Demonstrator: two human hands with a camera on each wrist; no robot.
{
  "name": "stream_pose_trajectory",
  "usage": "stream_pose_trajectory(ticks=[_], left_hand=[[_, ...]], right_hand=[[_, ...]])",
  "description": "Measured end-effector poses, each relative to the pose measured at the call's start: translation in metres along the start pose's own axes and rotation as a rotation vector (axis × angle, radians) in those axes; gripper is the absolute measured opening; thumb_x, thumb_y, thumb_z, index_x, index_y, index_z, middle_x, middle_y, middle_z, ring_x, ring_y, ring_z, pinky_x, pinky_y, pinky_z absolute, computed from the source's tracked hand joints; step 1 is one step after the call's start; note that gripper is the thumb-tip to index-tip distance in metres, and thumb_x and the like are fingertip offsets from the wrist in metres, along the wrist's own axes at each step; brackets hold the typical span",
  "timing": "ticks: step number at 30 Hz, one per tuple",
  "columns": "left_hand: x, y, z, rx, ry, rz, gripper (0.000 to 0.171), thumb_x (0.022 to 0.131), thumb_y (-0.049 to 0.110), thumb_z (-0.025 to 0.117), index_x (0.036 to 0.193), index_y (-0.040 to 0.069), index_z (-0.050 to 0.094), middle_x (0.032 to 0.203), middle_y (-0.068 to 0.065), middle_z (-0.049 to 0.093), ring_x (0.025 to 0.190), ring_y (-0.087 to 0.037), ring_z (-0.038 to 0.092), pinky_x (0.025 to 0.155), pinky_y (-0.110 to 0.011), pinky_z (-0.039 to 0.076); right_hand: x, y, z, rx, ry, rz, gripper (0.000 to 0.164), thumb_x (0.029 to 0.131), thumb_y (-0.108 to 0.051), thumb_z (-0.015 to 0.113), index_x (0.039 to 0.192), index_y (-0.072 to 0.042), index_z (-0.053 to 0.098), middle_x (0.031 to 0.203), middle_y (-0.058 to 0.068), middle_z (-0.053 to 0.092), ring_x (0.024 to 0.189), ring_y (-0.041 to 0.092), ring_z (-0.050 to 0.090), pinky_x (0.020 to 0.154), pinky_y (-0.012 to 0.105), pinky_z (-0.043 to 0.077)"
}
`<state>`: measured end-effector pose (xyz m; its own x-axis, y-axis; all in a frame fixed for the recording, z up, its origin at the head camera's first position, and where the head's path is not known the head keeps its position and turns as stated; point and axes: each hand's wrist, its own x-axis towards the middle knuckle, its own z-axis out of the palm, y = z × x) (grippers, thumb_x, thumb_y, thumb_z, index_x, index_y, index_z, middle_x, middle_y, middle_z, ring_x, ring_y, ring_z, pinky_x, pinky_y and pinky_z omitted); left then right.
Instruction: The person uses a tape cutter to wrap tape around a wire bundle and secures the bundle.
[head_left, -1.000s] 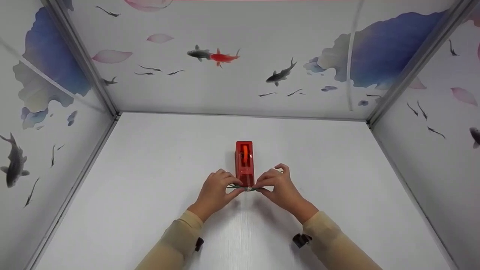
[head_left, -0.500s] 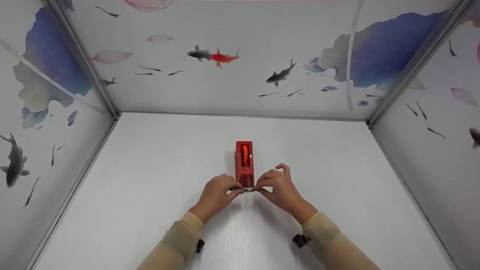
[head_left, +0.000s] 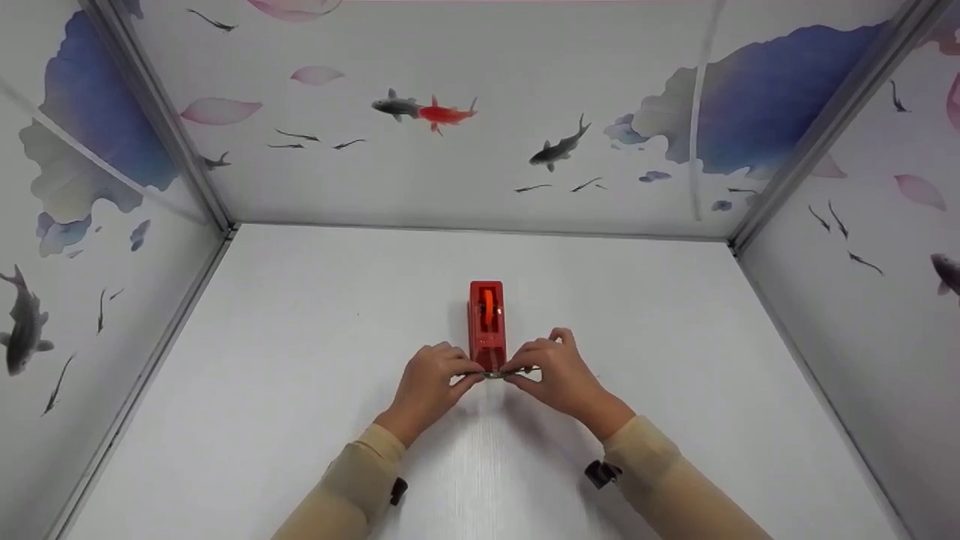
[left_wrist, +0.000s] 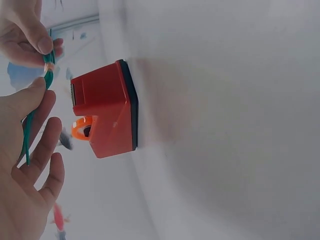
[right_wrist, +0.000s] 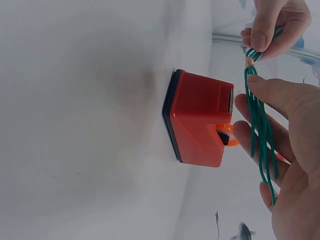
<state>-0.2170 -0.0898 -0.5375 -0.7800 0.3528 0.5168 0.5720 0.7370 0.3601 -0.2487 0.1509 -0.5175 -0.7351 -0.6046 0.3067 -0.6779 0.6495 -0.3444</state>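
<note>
A thin bundle of green strands, like wires or cords, is bound near its middle by a light band of tape. My left hand pinches one side of it between thumb and fingertips. On the other side of the band my right hand pinches the strands, with loose ends trailing along its palm in the right wrist view. Just beyond the bundle stands a red tape dispenser with a black base. Its orange roll core shows, and its toothed cutter faces the hands.
The dispenser stands on a white tabletop. White panels with painted fish and leaves rise at the back and both sides, joined by grey metal edges. A small black device sits at the right sleeve.
Both hands keep their pinch on the bundle and have shifted slightly up and left in the head view. Strand ends now show past the right fingers.
</note>
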Motion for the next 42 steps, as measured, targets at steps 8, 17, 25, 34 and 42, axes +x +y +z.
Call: stream_pose_trajectory(ticks=[8,17,25,34,42], left_hand=[[-0.0022,0.0018,0.0028,0.062,0.038,0.059,0.015,0.085,0.028,0.086,0.098,0.023,0.085,0.083,0.008,0.075,0.077,-0.01,0.061,0.069,-0.028,0.051],[-0.0011,0.0017,0.0021,0.118,0.13,0.166,0.014,0.083,0.027,0.087,0.096,0.023,0.085,0.082,0.006,0.074,0.079,-0.012,0.061,0.072,-0.029,0.052],[0.0001,0.002,0.0021,0.179,0.168,0.22,0.013,0.084,0.026,0.087,0.096,0.023,0.085,0.08,0.006,0.071,0.084,-0.012,0.06,0.072,-0.029,0.051],[-0.0004,0.0023,0.0035,0.169,0.193,0.224,0.016,0.081,0.027,0.09,0.096,0.023,0.085,0.086,0.006,0.073,0.087,-0.012,0.061,0.076,-0.029,0.054],[-0.0018,0.0025,0.0018,0.096,0.201,0.266,0.023,0.088,0.038,0.082,0.101,0.02,0.083,0.086,0.007,0.077,0.075,-0.009,0.063,0.067,-0.024,0.052]], right_hand=[[-0.0008,-0.0012,0.0,0.052,-0.055,0.058,0.021,0.09,-0.029,0.083,0.111,-0.029,0.082,0.092,-0.014,0.079,0.074,0.0,0.065,0.086,0.038,0.043],[0.0017,-0.0021,-0.0043,0.108,-0.155,0.118,0.013,0.095,-0.029,0.077,0.105,-0.025,0.084,0.091,-0.013,0.078,0.07,0.0,0.058,0.065,0.022,0.05],[0.0043,-0.0032,-0.0064,0.173,-0.234,0.204,0.013,0.096,-0.024,0.074,0.104,-0.017,0.083,0.088,-0.012,0.077,0.073,0.003,0.062,0.067,0.025,0.052],[0.0029,-0.0031,-0.0063,0.324,-0.232,0.256,0.012,0.096,-0.017,0.075,0.104,-0.014,0.082,0.091,-0.008,0.078,0.079,0.006,0.069,0.072,0.024,0.057],[0.0014,-0.0003,-0.0026,0.333,-0.186,0.276,0.011,0.093,-0.02,0.078,0.103,-0.02,0.083,0.095,-0.009,0.079,0.082,0.004,0.069,0.077,0.024,0.059]])
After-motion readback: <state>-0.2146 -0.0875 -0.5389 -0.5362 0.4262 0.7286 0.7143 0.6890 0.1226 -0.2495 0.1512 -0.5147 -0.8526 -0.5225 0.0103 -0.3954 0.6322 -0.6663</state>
